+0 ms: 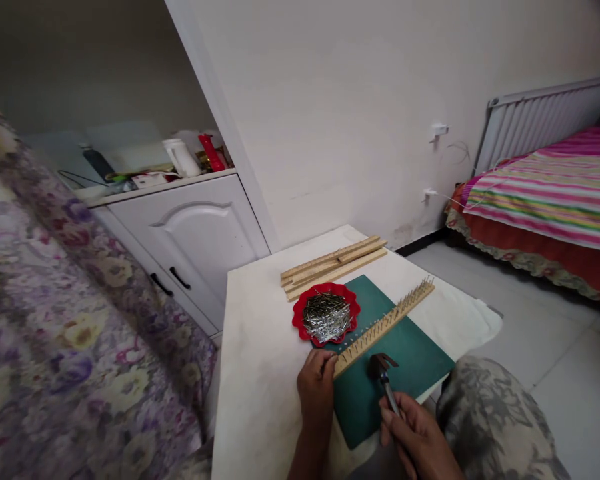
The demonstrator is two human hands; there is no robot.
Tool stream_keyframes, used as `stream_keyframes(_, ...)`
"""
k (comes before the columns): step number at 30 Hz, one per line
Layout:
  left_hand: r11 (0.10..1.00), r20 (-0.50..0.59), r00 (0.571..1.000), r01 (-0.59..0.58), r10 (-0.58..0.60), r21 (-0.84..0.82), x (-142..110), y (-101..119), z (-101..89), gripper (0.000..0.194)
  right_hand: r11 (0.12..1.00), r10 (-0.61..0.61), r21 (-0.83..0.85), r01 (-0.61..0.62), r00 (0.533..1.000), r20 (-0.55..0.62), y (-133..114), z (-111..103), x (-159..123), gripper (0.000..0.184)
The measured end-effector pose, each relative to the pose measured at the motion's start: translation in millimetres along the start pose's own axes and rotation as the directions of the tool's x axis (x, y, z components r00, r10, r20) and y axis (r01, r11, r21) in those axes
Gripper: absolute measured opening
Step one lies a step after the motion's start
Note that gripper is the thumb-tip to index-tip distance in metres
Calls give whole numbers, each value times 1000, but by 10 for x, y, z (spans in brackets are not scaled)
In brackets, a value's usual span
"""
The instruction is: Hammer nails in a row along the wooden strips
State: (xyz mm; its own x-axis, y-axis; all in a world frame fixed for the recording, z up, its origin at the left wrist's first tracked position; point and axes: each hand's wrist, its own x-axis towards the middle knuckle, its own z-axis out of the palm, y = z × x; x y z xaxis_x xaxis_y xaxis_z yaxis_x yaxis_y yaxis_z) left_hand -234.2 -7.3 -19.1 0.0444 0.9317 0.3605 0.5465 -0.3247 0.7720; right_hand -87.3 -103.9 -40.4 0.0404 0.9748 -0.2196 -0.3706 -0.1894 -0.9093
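Note:
A wooden strip (387, 328), studded with several upright nails along its length, lies slantwise across a green mat (420, 353). At the strip's near end, my left hand (317, 380) has thumb and forefinger pinched together; whatever is between them is too small to make out. My right hand (413, 427) grips the handle of a claw hammer (381, 368), its head held over the mat just to the near side of the strip. Beside the left hand, a red scalloped dish (299, 322) holds a heap of loose nails (327, 317).
Several bare wooden strips (335, 263) lie toward the back of the pale-covered table (255, 373). A camouflage-clad knee (495, 413) is close to its right edge. A floral curtain (105, 347) hangs at left, near a white cabinet (195, 233); a bed (545, 193) stands at right.

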Motion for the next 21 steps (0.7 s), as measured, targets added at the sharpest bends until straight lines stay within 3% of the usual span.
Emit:
stream_keyframes(14, 1000, -7, 1000, -2, 2, 24, -15, 16, 25, 20, 1000, 15, -17, -14, 1000, 5, -45, 7, -24, 45)
stream_keyframes(21, 999, -1, 1000, -15, 15, 46, -17, -15, 66, 20, 995, 19, -97, -2, 986, 168, -350, 102, -25, 38)
